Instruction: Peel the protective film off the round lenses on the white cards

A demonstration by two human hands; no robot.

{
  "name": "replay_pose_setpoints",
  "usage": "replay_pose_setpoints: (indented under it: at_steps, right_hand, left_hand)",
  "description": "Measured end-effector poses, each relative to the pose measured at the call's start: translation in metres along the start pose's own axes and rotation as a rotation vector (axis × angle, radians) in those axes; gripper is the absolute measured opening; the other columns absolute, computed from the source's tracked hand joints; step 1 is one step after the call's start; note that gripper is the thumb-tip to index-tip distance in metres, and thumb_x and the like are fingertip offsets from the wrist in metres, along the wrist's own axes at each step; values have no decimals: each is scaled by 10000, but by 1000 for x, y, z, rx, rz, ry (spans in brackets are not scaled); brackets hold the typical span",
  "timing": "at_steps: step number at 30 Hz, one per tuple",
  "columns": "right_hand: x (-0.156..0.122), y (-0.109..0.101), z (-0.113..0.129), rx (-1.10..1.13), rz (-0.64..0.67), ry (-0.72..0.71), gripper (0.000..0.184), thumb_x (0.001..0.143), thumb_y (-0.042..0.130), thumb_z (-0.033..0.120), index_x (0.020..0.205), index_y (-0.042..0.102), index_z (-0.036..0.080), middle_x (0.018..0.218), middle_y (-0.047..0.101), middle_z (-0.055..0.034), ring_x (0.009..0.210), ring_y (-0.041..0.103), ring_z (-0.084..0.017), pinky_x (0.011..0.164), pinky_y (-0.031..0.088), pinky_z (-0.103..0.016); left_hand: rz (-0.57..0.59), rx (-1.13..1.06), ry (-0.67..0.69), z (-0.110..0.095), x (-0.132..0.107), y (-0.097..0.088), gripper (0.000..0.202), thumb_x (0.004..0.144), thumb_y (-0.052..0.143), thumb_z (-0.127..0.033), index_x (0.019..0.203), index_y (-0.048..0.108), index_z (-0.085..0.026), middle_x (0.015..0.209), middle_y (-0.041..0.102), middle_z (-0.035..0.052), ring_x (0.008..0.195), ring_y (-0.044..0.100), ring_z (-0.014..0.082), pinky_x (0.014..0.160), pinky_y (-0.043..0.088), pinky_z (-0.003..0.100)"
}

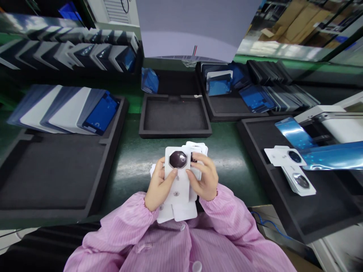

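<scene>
Head view: a stack of lens cards (181, 185) is clamped between fingers of left hand (159, 186) and right hand (205, 178), only two cards (286, 155) laid on the foam tray (312, 219)

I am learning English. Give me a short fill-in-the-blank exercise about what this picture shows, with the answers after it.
The left hand and right hand both hold a stack of ____ cards.
The person's sleeves are ____.
The bench between the black foam trays is ____.
Missing words: white; pink; green.
</scene>
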State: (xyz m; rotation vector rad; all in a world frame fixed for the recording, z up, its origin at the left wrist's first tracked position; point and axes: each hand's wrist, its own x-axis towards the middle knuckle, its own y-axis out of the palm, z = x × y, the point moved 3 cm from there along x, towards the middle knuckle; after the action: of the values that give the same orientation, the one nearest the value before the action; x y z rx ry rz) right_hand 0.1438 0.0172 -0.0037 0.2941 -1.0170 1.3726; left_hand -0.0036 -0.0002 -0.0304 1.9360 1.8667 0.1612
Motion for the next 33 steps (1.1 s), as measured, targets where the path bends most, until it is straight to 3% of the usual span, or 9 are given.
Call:
replay_pose_setpoints:
  at_steps: [2, 5, 8, 11, 14, 20, 28, 31, 33]
  right_hand:
    - [-1, -1, -4, -69, -26, 166, 494, 768, 699, 214, 1225, 513, 233, 1214, 552, -131, 1074, 587, -281, 794, 570, -449]
    - [-7, 7, -5, 76, 182, 468, 721, 753, 728, 323, 1365, 358, 231, 1170, 581, -121, 917, 638, -234, 704, 577, -384]
    - [-16, 10, 2, 296, 303, 647, 714, 804, 667, 297, 1406, 286, 235, 1117, 637, -91, 922, 661, -219, 782, 567, -373]
    - [-28, -3, 5, 354, 241, 718, 640, 824, 637, 278, 1383, 329, 242, 1118, 654, -77, 982, 654, -228, 846, 547, -384]
    - [-50, -19, 2, 276, 226, 753, 625, 820, 640, 287, 1371, 350, 237, 1117, 661, -76, 992, 650, -239, 858, 536, -398]
    - [-84, -20, 4, -188, 184, 668, 549, 823, 592, 310, 1330, 415, 196, 1160, 588, -125, 1059, 589, -281, 918, 496, -462]
    - [-76, -3, 17, -604, 306, 629, 711, 812, 596, 413, 1375, 349, 56, 1373, 368, -238, 1267, 352, -381, 1036, 352, -537]
    - [-74, -7, 5, -648, 302, 768, 969, 716, 666, 570, 1413, 261, 32, 1477, 206, -281, 1348, 199, -436, 1058, 265, -584]
    - [-71, -8, -6, -602, 322, 868, 1146, 614, 718, 640, 1439, 199, 37, 1457, 248, -288, 1319, 249, -439, 1044, 274, -578]
  left_hand:
    - [-49, -4, 44, 3, 1, -3, 371, 837, 620, -331, 1143, 432, -239, 1005, 660, 35, 788, 662, 158, 674, 524, 269]
    - [-111, 49, 169, 3, 2, -3, 322, 859, 583, -347, 1129, 459, -224, 1089, 619, 48, 953, 629, 174, 801, 512, 292]
    - [31, 226, 220, -3, -5, 2, 391, 884, 534, -358, 1240, 443, -223, 1245, 546, 84, 1162, 537, 215, 981, 443, 363]
    - [129, 508, 227, -15, -25, -6, 556, 878, 534, -370, 1384, 346, -235, 1410, 406, 115, 1308, 412, 252, 1084, 355, 425]
    - [-12, 856, 221, -17, -54, -33, 670, 869, 534, -400, 1451, 252, -222, 1510, 284, 132, 1415, 235, 289, 1147, 230, 495]
    - [-39, 1139, 127, 38, -91, -49, 822, 863, 490, -485, 1467, 162, -35, 1537, 129, 278, 1440, -19, 377, 1126, 58, 623]
    - [-17, 870, 78, 57, -75, -19, 848, 871, 488, -476, 1488, 80, -63, 1573, 15, 194, 1444, -113, 275, 1159, -52, 505]
    - [-42, 586, 7, 52, -70, -13, 808, 858, 527, -468, 1488, 140, -142, 1585, 77, 130, 1462, 6, 256, 1183, 34, 453]
    - [-103, 359, -15, 48, -68, -9, 761, 858, 542, -437, 1478, 177, -189, 1583, 124, 104, 1455, 121, 249, 1181, 141, 428]
